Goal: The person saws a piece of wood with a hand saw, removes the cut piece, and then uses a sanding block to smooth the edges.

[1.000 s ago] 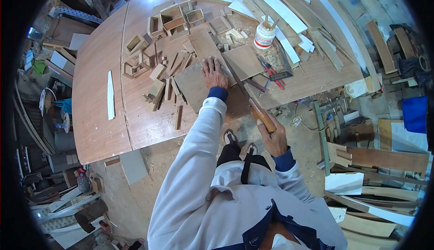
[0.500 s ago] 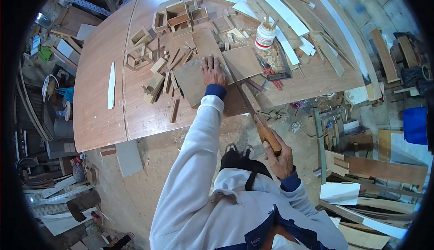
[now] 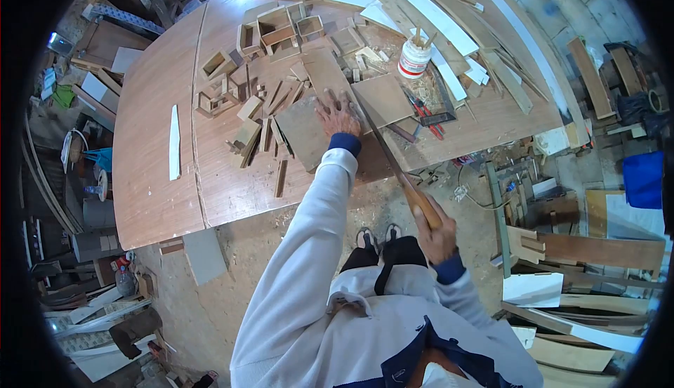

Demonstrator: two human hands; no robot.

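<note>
My left hand [image 3: 339, 115] lies flat with its fingers spread, pressing on a long thin wooden board [image 3: 323, 68] on the worktable. A squarish flat board [image 3: 298, 135] lies just left of that hand. My right hand [image 3: 437, 237] is wrapped round the wooden handle of a handsaw [image 3: 390, 155], in front of the table edge. From the handle, the narrow blade slants up and left along the right side of the long board. Another flat panel [image 3: 382, 100] sits right of the blade. How deep the teeth sit in the wood cannot be seen.
Small open wooden boxes [image 3: 277, 26] and offcuts [image 3: 249, 132] lie left and beyond. A white tub [image 3: 414, 58] holding sticks stands right, near red-handled pliers [image 3: 432, 127]. White strips [image 3: 435, 16] are stacked at the back right. More planks [image 3: 597, 251] lie beyond the table's right side.
My right hand and the saw have shifted slightly forward and right. My left hand remains on the board, its fingers more spread. The whole view has shifted a little.
</note>
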